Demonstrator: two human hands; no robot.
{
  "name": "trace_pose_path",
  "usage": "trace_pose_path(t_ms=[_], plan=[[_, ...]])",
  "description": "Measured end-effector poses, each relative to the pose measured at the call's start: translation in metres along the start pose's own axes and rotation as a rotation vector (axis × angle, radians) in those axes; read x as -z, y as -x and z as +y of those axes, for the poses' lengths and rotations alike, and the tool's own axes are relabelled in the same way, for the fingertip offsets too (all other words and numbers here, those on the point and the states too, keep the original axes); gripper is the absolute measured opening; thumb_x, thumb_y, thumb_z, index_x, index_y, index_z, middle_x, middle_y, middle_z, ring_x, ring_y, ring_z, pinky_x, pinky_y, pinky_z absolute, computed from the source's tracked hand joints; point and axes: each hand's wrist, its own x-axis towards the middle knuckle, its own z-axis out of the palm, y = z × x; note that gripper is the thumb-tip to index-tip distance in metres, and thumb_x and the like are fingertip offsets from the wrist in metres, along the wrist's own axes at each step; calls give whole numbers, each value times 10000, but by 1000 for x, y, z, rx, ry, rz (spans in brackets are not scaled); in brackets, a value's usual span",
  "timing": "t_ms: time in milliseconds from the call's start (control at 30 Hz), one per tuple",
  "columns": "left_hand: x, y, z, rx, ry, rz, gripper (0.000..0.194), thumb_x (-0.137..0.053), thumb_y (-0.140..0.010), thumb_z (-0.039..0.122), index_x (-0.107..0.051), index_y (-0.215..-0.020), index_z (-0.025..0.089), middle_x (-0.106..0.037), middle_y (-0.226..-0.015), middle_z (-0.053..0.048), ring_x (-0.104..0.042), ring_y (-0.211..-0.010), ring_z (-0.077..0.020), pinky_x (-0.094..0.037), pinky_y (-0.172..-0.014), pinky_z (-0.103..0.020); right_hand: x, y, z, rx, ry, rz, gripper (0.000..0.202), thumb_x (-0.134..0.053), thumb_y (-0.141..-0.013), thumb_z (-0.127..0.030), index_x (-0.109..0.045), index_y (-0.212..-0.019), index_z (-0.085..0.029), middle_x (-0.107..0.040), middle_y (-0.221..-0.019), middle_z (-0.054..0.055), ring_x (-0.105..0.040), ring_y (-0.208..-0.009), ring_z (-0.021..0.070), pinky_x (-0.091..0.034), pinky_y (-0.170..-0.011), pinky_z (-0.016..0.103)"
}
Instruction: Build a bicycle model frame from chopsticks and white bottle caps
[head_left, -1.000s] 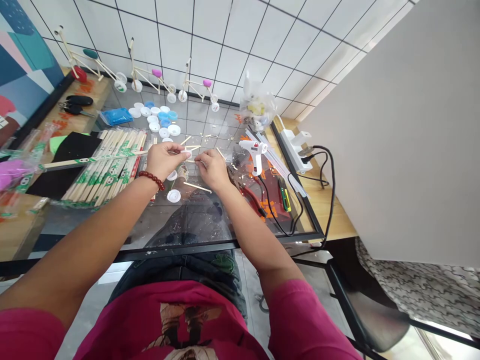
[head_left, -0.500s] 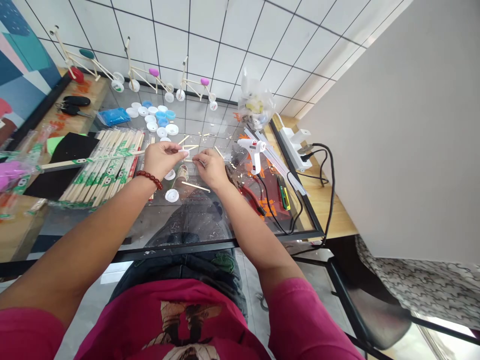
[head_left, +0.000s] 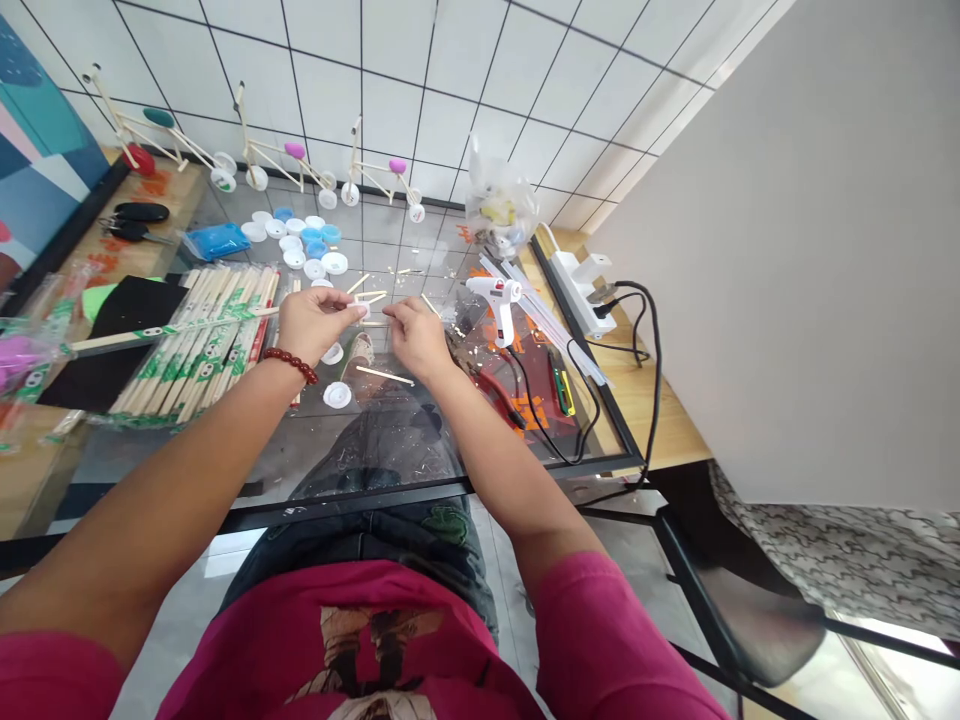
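A black-framed glass tabletop (head_left: 289, 475), dusted with pale crumbs, begins just beyond the person's jeans (head_left: 360, 535). Farther in lie a loose bottle cap (head_left: 337, 395), a bare wooden stick (head_left: 385, 376), wrapped chopsticks (head_left: 206, 340) at left and a white hot-glue gun (head_left: 496, 298) at right. 3 stick-built tricycles (head_left: 295, 150) stand along the far edge, before a tiled wall (head_left: 401, 60). The left hand (head_left: 315, 322) pinches a white cap (head_left: 361, 311) over the tabletop's middle. The right hand (head_left: 418, 338) curls beside it, fingertips near a thin stick (head_left: 373, 323); whether they grip it, I cannot tell.
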Motion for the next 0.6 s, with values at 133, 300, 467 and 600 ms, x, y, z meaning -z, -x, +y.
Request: trace_pose_path(t_ms=[133, 300, 467, 600], plan=[[0, 0, 0, 5, -14, 5, 336, -926, -605, 388, -793, -844, 192, -747, -819, -34, -695, -814, -214, -596, -811, -357, 6, 0, -2, -72, 13, -2, 435, -476, -981, -69, -749, -1297, -188, -715, -1264, 116, -676, -1196, 259, -514, -1063, 367], [0, 2, 4, 7, 10, -6, 308, -912, -615, 345, -797, -849, 182, -754, -825, -49, -695, -812, -208, -589, -820, -355, 13, 3, -7, -87, 91, -52, 341, -549, -983, -106, -771, -1235, -167, -704, -1210, 139, -678, -1145, 280, -506, -1017, 368], [0, 3, 6, 10, -3, -11, 293, -915, -608, 355, -787, -828, 208, -764, -849, -41, -711, -848, -219, -594, -850, -355, 13, 4, -7, -78, 105, -67, 266, -557, -1007, -152, -803, -1102, -191, -706, -1133, 123, -673, -1079, 271, -500, -957, 365], [0, 3, 5, 7, -11, -15, 314, -922, -610, 379, -787, -831, 201, -766, -849, -52, -707, -839, -222, -595, -839, -363, 10, 2, -5, -60, 101, -46, 258, -559, -1010, -173, -804, -1084, -211, -712, -1109, 101, -668, -1049, 256, -499, -946, 361]])
